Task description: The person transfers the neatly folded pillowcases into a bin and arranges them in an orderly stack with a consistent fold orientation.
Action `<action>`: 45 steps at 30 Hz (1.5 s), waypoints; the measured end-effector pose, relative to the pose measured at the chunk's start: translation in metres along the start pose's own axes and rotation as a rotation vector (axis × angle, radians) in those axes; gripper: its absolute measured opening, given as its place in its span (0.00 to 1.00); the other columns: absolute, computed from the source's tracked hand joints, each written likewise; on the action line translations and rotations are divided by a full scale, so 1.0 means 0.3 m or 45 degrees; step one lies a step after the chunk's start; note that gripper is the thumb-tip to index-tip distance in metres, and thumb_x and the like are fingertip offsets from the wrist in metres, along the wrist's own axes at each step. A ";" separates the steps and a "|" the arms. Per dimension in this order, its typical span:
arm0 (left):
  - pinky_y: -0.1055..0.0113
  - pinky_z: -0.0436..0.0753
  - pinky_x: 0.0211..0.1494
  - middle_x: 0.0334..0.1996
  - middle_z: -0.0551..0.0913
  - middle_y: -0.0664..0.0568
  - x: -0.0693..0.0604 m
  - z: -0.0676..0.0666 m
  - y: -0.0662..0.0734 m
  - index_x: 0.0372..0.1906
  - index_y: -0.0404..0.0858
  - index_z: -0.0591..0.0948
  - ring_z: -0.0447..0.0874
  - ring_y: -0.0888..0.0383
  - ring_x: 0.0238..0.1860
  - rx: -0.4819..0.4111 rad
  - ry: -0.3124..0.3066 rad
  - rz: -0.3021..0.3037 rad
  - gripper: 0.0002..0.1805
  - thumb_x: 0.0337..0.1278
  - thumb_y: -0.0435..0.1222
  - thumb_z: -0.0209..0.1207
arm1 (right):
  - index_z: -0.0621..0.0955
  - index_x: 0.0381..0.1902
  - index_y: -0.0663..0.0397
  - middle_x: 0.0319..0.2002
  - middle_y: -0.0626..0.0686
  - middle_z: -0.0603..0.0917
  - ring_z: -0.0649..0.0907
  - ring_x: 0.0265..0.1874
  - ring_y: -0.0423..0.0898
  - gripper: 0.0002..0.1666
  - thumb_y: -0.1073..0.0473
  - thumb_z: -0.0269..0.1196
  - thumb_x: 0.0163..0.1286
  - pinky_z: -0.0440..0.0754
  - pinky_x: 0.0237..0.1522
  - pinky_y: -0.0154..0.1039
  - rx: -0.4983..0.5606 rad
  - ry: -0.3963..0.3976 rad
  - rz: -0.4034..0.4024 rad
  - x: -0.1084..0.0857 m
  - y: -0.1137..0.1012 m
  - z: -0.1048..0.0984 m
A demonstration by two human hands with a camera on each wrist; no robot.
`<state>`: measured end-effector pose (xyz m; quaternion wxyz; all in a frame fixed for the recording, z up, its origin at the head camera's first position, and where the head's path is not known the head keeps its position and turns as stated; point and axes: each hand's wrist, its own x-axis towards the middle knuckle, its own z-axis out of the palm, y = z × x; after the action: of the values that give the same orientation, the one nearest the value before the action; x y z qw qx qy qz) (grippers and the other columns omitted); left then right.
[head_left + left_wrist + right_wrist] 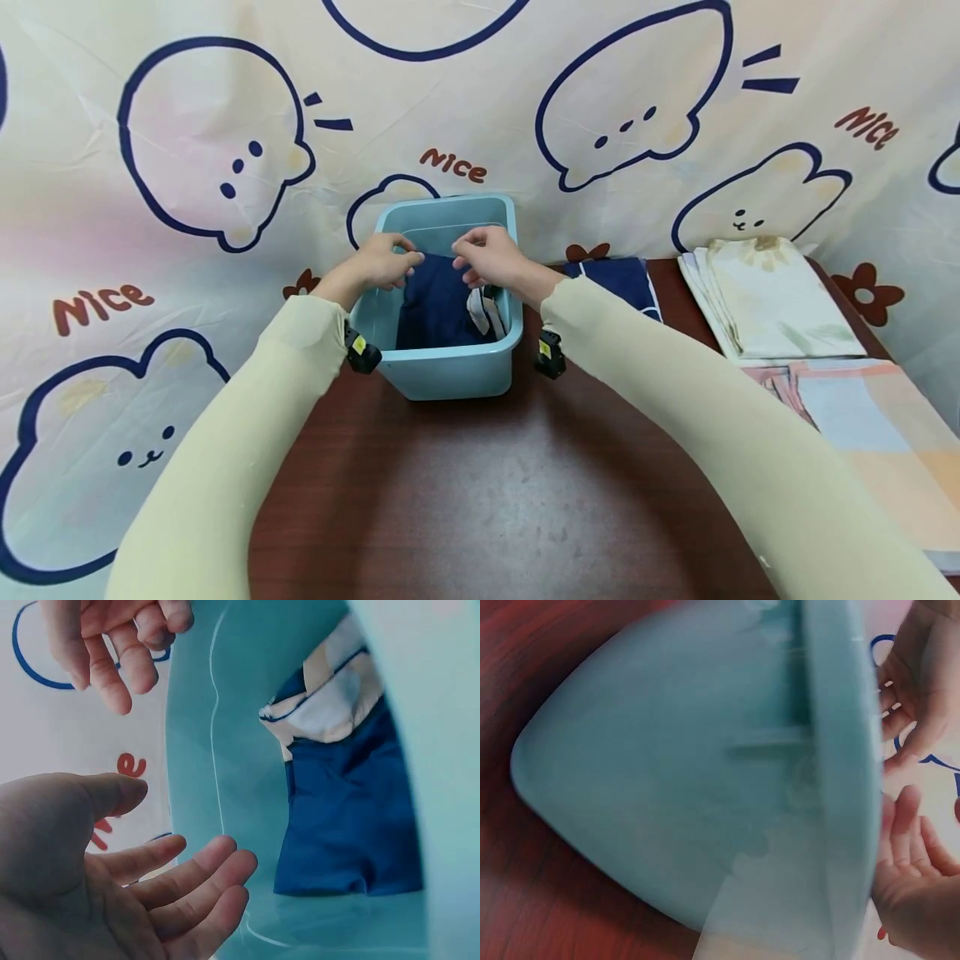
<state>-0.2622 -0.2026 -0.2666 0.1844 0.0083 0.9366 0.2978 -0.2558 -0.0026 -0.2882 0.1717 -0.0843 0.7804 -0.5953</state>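
Note:
A light blue plastic bin stands on the table against the patterned backdrop. Inside lies a dark blue folded cloth, with a white and beige patterned cloth part at one side. Over the bin's left side is my left hand, its fingers loosely bent and holding nothing. My right hand hovers over the right side, also empty, fingers relaxed. The left wrist view shows both hands apart from the cloth. From the right wrist, the bin's outer wall covers most of the view and hides the contents.
Right of the bin lies another dark blue folded cloth, partly behind my right forearm. Farther right are a stack of folded white floral cloth and a folded pastel checked cloth. Dark reddish-brown tabletop stretches before the bin.

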 end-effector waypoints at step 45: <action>0.63 0.77 0.39 0.45 0.88 0.45 -0.145 0.172 0.244 0.59 0.41 0.78 0.85 0.51 0.41 -0.133 0.170 0.393 0.16 0.75 0.42 0.52 | 0.79 0.57 0.64 0.39 0.54 0.85 0.82 0.26 0.41 0.18 0.58 0.52 0.81 0.86 0.36 0.34 0.014 -0.024 -0.187 -0.249 0.143 -0.210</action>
<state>-0.2105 -0.1190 -0.2498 0.0741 0.1227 0.9176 0.3708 -0.2066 0.0910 -0.3020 0.1355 -0.1460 0.7672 -0.6097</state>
